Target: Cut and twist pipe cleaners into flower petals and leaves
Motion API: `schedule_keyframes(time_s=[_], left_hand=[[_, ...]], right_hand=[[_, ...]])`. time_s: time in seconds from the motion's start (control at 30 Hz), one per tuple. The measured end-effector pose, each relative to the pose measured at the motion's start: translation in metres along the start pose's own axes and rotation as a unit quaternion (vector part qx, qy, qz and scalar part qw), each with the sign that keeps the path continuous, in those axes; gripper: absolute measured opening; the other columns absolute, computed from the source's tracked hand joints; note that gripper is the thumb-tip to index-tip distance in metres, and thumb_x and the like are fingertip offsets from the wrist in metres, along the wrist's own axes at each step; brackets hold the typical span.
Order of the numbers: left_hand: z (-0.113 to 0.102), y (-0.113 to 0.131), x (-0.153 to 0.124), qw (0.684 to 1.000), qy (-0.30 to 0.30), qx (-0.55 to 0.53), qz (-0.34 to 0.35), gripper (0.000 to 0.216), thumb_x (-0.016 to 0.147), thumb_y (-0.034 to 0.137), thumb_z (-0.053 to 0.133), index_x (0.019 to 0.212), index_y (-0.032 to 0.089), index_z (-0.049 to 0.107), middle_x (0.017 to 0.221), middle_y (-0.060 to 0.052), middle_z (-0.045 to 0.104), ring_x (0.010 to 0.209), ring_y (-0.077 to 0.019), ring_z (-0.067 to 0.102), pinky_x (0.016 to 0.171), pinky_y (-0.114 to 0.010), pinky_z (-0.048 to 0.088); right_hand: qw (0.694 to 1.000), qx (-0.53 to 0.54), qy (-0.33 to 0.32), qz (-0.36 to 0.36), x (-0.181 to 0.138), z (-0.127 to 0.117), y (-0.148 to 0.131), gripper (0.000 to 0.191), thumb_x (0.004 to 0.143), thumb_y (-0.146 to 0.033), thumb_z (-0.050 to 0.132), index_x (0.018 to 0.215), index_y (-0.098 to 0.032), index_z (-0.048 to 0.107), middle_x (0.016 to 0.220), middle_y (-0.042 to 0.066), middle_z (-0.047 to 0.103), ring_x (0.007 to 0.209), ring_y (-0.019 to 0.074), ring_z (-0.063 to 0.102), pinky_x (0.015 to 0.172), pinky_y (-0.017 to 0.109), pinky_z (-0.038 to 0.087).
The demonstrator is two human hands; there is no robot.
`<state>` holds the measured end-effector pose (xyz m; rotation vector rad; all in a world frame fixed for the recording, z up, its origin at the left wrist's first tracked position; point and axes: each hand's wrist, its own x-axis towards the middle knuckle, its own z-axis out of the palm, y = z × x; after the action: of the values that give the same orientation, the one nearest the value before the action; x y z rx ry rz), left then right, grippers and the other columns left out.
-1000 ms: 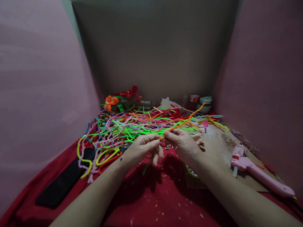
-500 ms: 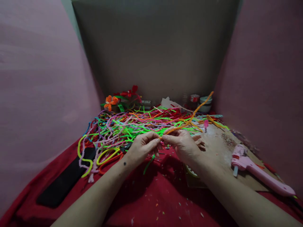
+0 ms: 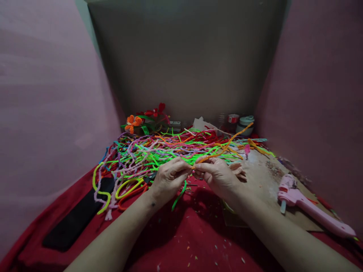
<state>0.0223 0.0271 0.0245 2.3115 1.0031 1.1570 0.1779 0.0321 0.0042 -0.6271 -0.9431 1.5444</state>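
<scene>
Both hands pinch an orange pipe cleaner [image 3: 224,151] near its lower end, above the red cloth. My left hand [image 3: 171,177] grips the tip between thumb and fingers. Close beside it, my right hand [image 3: 217,173] holds the same pipe cleaner, whose long free part slants up to the right. Behind the hands spreads a heap of coloured pipe cleaners [image 3: 159,155], green, pink, orange and purple. A short green piece [image 3: 178,198] lies below my left hand. The very end of the orange stem is hidden by the fingertips.
A pink glue gun [image 3: 312,207] rests on a brown board [image 3: 262,189] at the right. On the left lie a black phone-like slab [image 3: 73,219] and yellow-and-orange handled scissors [image 3: 129,189]. Pipe-cleaner flowers [image 3: 133,122], a lidded cup [image 3: 246,124] and a jar stand at the back.
The free end of the orange pipe cleaner has dipped lower. My left hand has rolled so more of its back shows, and the right fingers have curled in.
</scene>
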Motion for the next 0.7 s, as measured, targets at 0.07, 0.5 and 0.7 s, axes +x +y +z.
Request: schedule_keyframes(time_s=[0.07, 0.5, 0.7], left_hand=[[0.000, -0.001, 0.000, 1.000, -0.004, -0.017, -0.025, 0.012, 0.078, 0.022, 0.056, 0.070, 0.018, 0.064, 0.068, -0.001, 0.058, 0.065, -0.0119, 0.052, 0.062, -0.022, 0.040], [-0.059, 0.002, -0.014, 0.980, 0.035, -0.009, -0.198, 0.015, 0.076, 0.029, 0.053, 0.082, 0.016, 0.058, 0.071, 0.000, 0.057, 0.062, -0.0106, 0.050, 0.058, -0.021, 0.040], [-0.105, -0.028, -0.061, 0.917, -0.155, 0.270, -0.251, 0.013, 0.077, 0.024, 0.043, 0.073, 0.019, 0.054, 0.067, 0.000, 0.056, 0.062, -0.0130, 0.050, 0.056, -0.021, 0.037]], right_hand=[[1.000, 0.007, -0.004, 0.006, 0.000, 0.000, 0.000, 0.012, 0.053, -0.014, 0.069, 0.061, -0.015, 0.061, 0.054, -0.002, 0.053, 0.050, 0.0101, 0.046, 0.054, 0.026, 0.037], [0.991, -0.107, 0.046, -0.059, -0.008, -0.009, -0.005, 0.009, 0.060, -0.018, 0.069, 0.067, -0.016, 0.063, 0.055, -0.001, 0.056, 0.052, 0.0111, 0.048, 0.053, 0.027, 0.036], [0.989, -0.126, 0.064, -0.031, -0.010, -0.012, -0.003, 0.013, 0.056, -0.018, 0.071, 0.066, -0.016, 0.062, 0.054, -0.001, 0.056, 0.051, 0.0120, 0.048, 0.052, 0.027, 0.036]])
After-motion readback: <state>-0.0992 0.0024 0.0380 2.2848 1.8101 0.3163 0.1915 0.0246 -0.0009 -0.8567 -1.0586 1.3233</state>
